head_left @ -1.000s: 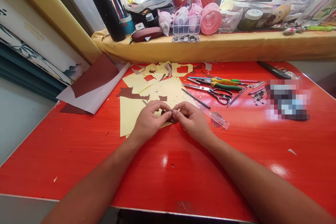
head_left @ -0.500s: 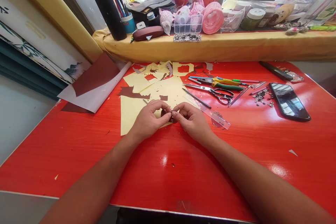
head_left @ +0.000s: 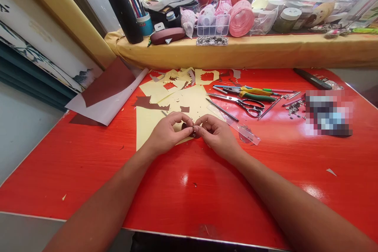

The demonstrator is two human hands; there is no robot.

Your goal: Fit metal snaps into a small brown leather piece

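Observation:
Between my two hands is a small dark brown leather-like piece (head_left: 193, 134) with a tiny shiny metal part on it, perhaps a snap button. My left hand (head_left: 169, 132) pinches its left side with thumb and forefinger. From the right, my right hand (head_left: 217, 134) closes on its upper edge, thumb and fingertips nearly touching those of the left. Much of the piece is hidden by the fingers. Under and beyond the hands lies yellow paper (head_left: 183, 96) with brown scraps (head_left: 150, 103) on it. A clear ruler (head_left: 242, 130) lies beside my right hand.
Scissors (head_left: 251, 106), yellow-and-green pliers (head_left: 256, 95), and a dark pencil-like stick (head_left: 223, 110) lie beyond my right hand. Small metal fasteners (head_left: 293, 108) and a blurred-out phone (head_left: 329, 114) are further right. A brown sheet (head_left: 106, 80) curls at the left; a cluttered ledge (head_left: 251, 53) borders the back.
The hands and the brown piece stay almost in place, with only a slight shift of the fingers. The view has moved a little; the phone is now pixelated.

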